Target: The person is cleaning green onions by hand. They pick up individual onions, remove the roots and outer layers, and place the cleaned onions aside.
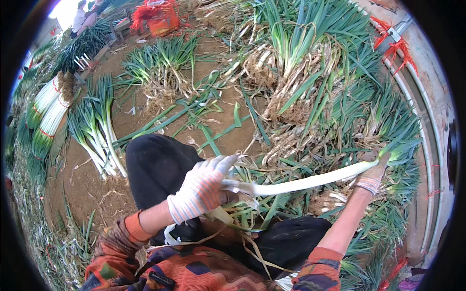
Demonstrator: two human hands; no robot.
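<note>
A long white-stemmed green onion [313, 183] stretches across in front of me above my lap. My right hand [372, 171], in a knitted work glove, grips it where the white stem turns to green leaves. At the other end my left hand [200, 189], in a striped knitted glove, closes around the lower stem; motion blur hides exactly how the fingers lie. Loose, papery outer skin [251, 202] hangs beside that lower end. Torn leaves and dry peelings [225, 214] lie below it, between my knees.
Unpeeled green onions with roots [291, 83] heap up ahead and along the right. Cleaned stalks [98, 134] lie on the soil at left, near red-banded bundles [54, 112]. An orange-red container [160, 20] stands at the back. White pipes [426, 120] edge the right. A person [82, 18] is far left.
</note>
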